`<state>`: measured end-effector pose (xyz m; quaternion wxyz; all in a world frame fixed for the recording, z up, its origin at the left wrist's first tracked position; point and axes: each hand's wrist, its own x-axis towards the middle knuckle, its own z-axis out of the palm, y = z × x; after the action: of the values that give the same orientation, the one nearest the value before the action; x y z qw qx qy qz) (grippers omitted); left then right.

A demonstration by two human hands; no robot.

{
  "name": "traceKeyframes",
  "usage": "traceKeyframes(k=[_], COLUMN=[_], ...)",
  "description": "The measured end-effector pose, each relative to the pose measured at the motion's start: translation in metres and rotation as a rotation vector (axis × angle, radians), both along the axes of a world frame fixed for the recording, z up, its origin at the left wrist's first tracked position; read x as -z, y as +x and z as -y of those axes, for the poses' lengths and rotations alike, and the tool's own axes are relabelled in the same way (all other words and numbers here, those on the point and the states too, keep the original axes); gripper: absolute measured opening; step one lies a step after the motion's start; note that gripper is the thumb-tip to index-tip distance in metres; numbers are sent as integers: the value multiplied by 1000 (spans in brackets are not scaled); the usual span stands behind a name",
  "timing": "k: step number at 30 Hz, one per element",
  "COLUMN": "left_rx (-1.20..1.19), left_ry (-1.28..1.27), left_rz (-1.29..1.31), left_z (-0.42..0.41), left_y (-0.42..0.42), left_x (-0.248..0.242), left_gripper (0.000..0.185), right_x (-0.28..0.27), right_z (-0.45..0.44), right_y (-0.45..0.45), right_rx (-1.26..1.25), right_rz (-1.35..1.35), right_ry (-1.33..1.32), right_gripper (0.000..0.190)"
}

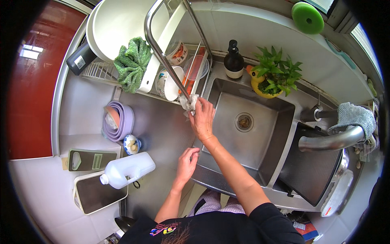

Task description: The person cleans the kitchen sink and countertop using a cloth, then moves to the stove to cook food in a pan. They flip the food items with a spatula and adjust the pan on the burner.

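Observation:
My right hand pinches a crumpled white tissue around the lower part of a metal post of the dish rack, by the left edge of the stainless steel sink. My left hand hovers near the sink's front left corner, fingers slightly curled and apart, holding nothing. Bowls, a clear lid and orange-red items sit inside the rack. A green mesh cloth hangs over its front rail.
A dark pump bottle and a duck-shaped planter stand behind the sink. The curved faucet and a black board are at right. At left are purple basins, a small blue-and-white bowl, a plastic jug and a grater.

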<state>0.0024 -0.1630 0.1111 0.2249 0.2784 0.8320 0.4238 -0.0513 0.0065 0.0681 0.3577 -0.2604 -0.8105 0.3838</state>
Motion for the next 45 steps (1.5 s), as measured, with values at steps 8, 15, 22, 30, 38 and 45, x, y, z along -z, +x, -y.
traceKeyframes(k=[8, 15, 22, 30, 38, 45], left_rx=[-46, -230, -208, -238, -235, -225], left_ry=[-55, 376, 273, 192, 199, 191], left_rz=[28, -334, -333, -338, -276, -249], left_z=[-5, -109, -135, -98, -64, -64], left_y=[-20, -96, -127, -120, -111, -114], left_x=[1, -25, -26, -23, -38, -36], left_gripper=[19, 23, 11, 10, 8, 7], right_x=[42, 52, 40, 22, -3, 2], right_z=[-23, -44, -86, -118, -128, -132], right_y=[1, 11, 9, -19, -72, -88], right_rx=[1, 85, 51, 34, 26, 56], right_rz=[-63, -40, -12, -41, -2, 92], right_ry=[-63, -471, -377, -367, -231, -160], right_gripper=[35, 29, 31, 29, 30, 34])
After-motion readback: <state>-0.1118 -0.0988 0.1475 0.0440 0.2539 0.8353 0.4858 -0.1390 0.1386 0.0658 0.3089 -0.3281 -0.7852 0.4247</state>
